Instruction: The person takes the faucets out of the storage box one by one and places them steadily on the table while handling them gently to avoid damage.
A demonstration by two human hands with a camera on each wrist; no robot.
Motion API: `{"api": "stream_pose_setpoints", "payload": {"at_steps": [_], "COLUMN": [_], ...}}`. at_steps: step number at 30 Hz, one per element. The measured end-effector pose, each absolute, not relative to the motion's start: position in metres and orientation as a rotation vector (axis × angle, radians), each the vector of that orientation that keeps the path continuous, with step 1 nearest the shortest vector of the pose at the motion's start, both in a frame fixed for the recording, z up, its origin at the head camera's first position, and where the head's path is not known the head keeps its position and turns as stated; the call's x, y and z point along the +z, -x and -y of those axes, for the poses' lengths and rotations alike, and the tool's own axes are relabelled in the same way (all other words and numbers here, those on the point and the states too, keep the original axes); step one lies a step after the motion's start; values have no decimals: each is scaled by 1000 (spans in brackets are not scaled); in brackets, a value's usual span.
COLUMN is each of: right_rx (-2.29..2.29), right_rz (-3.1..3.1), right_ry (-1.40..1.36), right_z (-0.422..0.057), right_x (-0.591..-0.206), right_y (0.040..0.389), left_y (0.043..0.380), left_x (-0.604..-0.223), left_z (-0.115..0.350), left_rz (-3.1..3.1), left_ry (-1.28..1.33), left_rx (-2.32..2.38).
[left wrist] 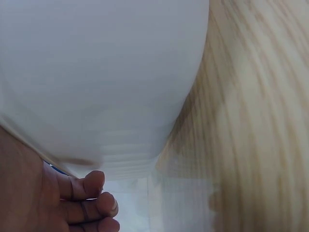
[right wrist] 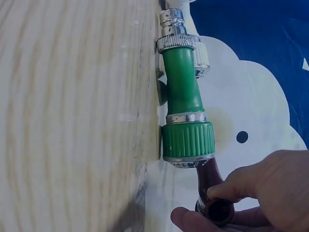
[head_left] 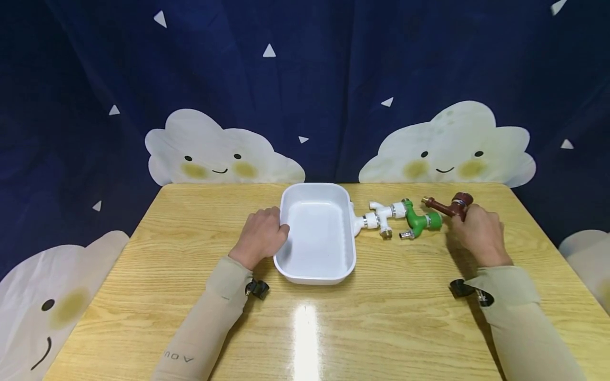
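Note:
A white plastic basin [head_left: 314, 233] stands on the table, and my left hand [head_left: 262, 233] grips its left rim. In the left wrist view, the fingers [left wrist: 89, 210] curl beside the basin's pale outer wall [left wrist: 111, 72]. My right hand [head_left: 478, 233] holds a dark red-brown plastic tap [head_left: 448, 205] with a brass tip. The right wrist view shows thumb and fingers pinching this brown tap [right wrist: 217, 210]; the palm hides part of it. Just left of that hand lies a green tap [head_left: 419, 219] with metal fittings. White taps [head_left: 383, 214] lie between the green one and the basin.
The wooden table [head_left: 362, 328] stretches toward me, with a bright reflection at its front middle. Behind it hangs a dark blue curtain [head_left: 314, 79] with printed clouds and triangles. Black wrist devices [head_left: 257, 288] sit under both cuffs.

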State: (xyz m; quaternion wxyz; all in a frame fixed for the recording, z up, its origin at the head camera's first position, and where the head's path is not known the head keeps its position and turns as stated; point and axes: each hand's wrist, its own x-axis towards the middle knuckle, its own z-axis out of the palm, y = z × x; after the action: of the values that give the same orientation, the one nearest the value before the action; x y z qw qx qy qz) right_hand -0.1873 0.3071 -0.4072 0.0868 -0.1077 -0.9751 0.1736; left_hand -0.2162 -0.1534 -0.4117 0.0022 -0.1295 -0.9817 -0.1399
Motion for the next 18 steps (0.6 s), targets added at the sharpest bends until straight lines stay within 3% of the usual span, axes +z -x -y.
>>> {"api": "stream_pose_setpoints", "payload": {"at_steps": [18], "right_rx": [486], "right_rz": [2924], "right_ry": [352], "right_z": [-313], "right_x": [-415], "right_y": [189], "left_y": [216], "left_x": [-411], "left_z": [153], "left_rz": [3096], "left_ry": [394], "left_rx": [-445]}}
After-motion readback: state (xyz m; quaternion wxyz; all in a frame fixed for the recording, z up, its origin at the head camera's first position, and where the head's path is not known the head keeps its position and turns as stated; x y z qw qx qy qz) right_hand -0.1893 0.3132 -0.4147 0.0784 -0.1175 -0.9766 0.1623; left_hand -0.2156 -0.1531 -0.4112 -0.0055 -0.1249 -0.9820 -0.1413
